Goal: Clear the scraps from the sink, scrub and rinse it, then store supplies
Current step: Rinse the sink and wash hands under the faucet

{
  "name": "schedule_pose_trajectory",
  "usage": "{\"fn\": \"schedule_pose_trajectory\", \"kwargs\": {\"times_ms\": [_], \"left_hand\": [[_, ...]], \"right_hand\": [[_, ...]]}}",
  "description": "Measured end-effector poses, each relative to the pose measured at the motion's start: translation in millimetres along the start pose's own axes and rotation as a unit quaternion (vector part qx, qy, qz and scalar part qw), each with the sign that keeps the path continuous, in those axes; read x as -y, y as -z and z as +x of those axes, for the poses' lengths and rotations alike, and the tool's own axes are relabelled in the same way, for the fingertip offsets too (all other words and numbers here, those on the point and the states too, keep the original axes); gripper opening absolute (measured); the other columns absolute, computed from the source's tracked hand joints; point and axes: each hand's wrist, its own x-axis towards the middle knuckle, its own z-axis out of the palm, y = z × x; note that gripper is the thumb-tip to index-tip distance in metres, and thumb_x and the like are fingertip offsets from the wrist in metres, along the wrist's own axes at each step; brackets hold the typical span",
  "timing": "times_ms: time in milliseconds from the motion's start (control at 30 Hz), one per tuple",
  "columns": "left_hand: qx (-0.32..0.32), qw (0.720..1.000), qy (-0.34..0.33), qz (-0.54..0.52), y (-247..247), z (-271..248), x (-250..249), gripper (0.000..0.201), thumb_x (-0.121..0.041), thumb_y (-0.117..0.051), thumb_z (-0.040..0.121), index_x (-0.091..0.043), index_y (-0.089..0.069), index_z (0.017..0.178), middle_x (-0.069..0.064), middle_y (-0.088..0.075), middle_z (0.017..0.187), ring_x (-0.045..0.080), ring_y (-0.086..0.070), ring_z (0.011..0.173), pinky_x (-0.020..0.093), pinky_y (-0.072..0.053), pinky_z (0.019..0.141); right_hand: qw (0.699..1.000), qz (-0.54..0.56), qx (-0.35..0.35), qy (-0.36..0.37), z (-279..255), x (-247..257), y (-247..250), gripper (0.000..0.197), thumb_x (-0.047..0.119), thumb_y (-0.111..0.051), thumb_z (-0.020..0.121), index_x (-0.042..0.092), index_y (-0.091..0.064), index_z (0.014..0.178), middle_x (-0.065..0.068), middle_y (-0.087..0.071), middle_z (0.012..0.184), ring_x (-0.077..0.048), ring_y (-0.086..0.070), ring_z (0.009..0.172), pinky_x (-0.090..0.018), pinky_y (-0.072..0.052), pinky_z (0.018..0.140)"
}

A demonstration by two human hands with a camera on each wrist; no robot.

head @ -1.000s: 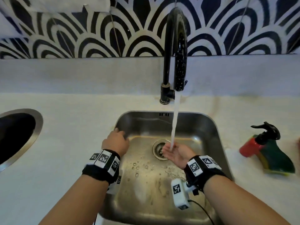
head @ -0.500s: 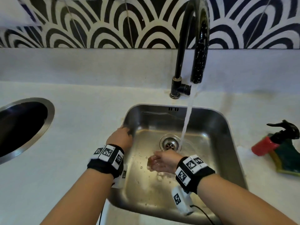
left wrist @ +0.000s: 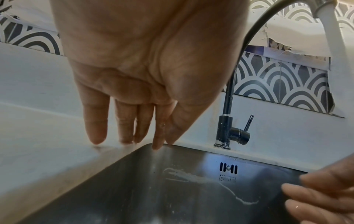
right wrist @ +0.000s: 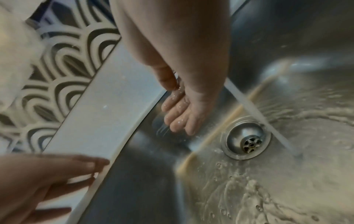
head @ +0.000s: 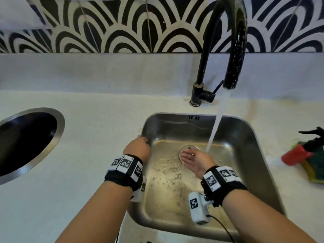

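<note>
A person leans over a stainless-steel sink (head: 245, 137) set into a pale countertop (head: 98, 137), both forearms reaching in from the near edge. The right hand (head: 194, 159), fingers extended and wet, holding nothing, is low in the basin just beside the drain (right wrist: 247, 139), next to the falling water stream (head: 216, 127). The left hand (head: 138, 148) rests with straight, slightly spread fingers (left wrist: 95, 121) on the basin's left rim, gripping nothing. The basin floor is awash with running water and bubbles, and no scraps are visible, which suggests rinsing is in hand. The steel is rigid and fixed but likely slick when wet, so the rim probably offers the surest brace. Farther right, a red spray bottle (head: 296, 155) lies on a green sponge (head: 315, 171); both look light, the bottle best taken round its body. A black faucet (head: 235, 50) rises behind, before patterned tiles (head: 122, 27).
</note>
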Motion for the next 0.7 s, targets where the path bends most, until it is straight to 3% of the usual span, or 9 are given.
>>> {"fn": "schedule_pose_trajectory", "kwargs": {"times_ms": [133, 267, 433, 600, 700], "left_hand": [[-0.001, 1.0, -0.006, 0.004, 4, 4, -6, 0.034, -0.019, -0.04, 0.094, -0.015, -0.06, 0.121, 0.013, -0.055, 0.13, 0.031, -0.057, 0.114, 0.038, -0.045, 0.094], [0.004, 1.0, 0.007, 0.001, 2, 10, -10, 0.033, -0.019, -0.04, 0.094, -0.015, -0.059, 0.121, 0.012, -0.055, 0.131, 0.03, -0.056, 0.116, 0.037, -0.044, 0.096], [0.005, 1.0, 0.017, 0.002, 0, 14, -13, 0.036, -0.016, -0.036, 0.095, -0.014, -0.059, 0.122, 0.014, -0.05, 0.137, 0.031, -0.055, 0.118, 0.038, -0.043, 0.097], [0.003, 1.0, 0.022, 0.003, -1, 15, -14, 0.037, -0.015, -0.037, 0.095, -0.017, -0.057, 0.126, 0.011, -0.043, 0.145, 0.031, -0.054, 0.12, 0.038, -0.043, 0.096], [-0.005, 1.0, 0.021, -0.009, -1, 14, -12, 0.039, -0.014, -0.037, 0.095, -0.017, -0.055, 0.129, 0.008, -0.044, 0.145, 0.029, -0.052, 0.122, 0.037, -0.042, 0.098]], "right_hand": [[0.992, 0.124, -0.01, -0.001, -3, 15, 24, 0.028, 0.017, -0.035, 0.101, 0.004, -0.057, 0.091, -0.013, -0.063, 0.089, -0.024, -0.061, 0.082, -0.033, -0.05, 0.067], [0.981, 0.19, -0.006, -0.025, -4, 18, 33, 0.035, 0.022, -0.031, 0.102, 0.003, -0.057, 0.087, -0.012, -0.062, 0.079, -0.024, -0.066, 0.07, -0.03, -0.057, 0.062], [0.972, 0.233, -0.005, -0.03, 4, 17, 39, 0.028, 0.019, -0.038, 0.101, 0.001, -0.056, 0.089, -0.015, -0.062, 0.08, -0.026, -0.066, 0.071, -0.037, -0.055, 0.074], [0.975, 0.219, -0.025, -0.027, 15, 9, 39, 0.027, 0.018, -0.043, 0.099, -0.003, -0.056, 0.108, -0.021, -0.065, 0.101, -0.03, -0.066, 0.088, -0.036, -0.06, 0.064], [0.977, 0.211, -0.03, -0.019, 17, 7, 15, 0.032, 0.013, -0.045, 0.098, -0.006, -0.054, 0.122, -0.022, -0.062, 0.12, -0.034, -0.064, 0.106, -0.037, -0.06, 0.078]]}}
